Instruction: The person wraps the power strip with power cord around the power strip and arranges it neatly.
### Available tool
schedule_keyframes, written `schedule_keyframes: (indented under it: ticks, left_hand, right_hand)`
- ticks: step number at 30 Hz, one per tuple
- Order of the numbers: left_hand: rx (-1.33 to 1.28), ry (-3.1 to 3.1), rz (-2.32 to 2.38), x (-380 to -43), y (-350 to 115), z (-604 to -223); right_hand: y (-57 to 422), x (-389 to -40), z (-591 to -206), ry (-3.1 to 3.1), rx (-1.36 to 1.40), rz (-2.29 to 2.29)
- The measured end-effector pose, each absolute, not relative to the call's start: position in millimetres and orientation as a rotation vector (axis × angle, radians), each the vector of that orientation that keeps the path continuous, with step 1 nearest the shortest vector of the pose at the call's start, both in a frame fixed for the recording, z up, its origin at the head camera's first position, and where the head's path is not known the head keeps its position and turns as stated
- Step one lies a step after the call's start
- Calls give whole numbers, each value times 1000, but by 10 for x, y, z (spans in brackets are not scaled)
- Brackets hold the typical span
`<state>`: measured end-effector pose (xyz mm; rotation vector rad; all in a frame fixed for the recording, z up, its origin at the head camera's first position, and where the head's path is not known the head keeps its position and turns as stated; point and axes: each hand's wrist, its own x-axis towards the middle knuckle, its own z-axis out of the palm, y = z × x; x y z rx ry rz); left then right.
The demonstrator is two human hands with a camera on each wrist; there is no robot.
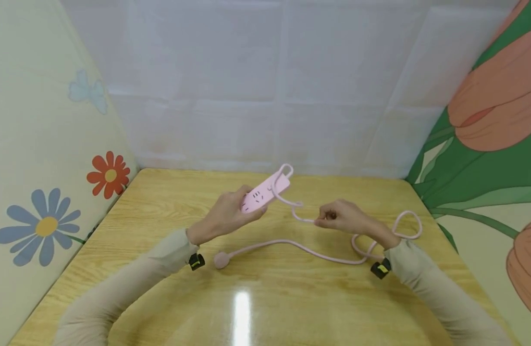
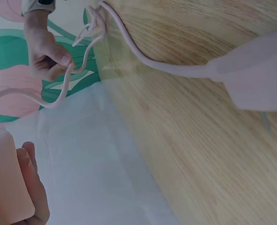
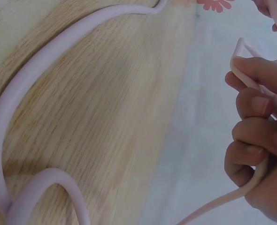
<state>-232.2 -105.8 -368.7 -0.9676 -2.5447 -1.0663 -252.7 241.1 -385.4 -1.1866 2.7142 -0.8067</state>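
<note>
My left hand (image 1: 226, 214) grips a pink power strip (image 1: 258, 196) by its near end, thumb along one side, with the socket face up toward the head camera. From the far end of the strip, the pale pink cord (image 1: 284, 196) loops over its face and runs to my right hand (image 1: 345, 217). There the thumb and fingertips pinch the cord, and the right wrist view shows the other fingers (image 3: 256, 133) curled round it too. Both hands are raised above the table. In the left wrist view the plug (image 2: 260, 70) lies close by on the wood, its cord leading away.
A wooden table (image 1: 161, 307) lies under everything. The rest of the cord (image 1: 308, 250) snakes from the plug toward a loose loop (image 1: 408, 226) by the right forearm. A white sheet (image 1: 213, 86) stands behind, with flower-printed panels (image 1: 44, 144) at the sides.
</note>
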Motion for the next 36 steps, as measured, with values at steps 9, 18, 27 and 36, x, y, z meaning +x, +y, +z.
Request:
schedule_keyframes:
  ticks: [9,18,27,36]
  left_hand:
    - [-1023,-2499,-986,-2319,-1078,-3707]
    - [-1092,-2455,-963,-2316,-1087,-3719]
    - [-1168,-2404,-895,-2308,-1073,-3753]
    - [-1289,-2347,-906,-2254,-1038,-3760]
  right_hand:
    - [2436,-2538,-3905,2758,-1189,-784]
    - [2449,-2546,-3913,2799,-1238,-741]
    - [2464,-2563,-3920,2798,-1220,-723]
    - [2459,-2561,-3933,2823,-1239,-718]
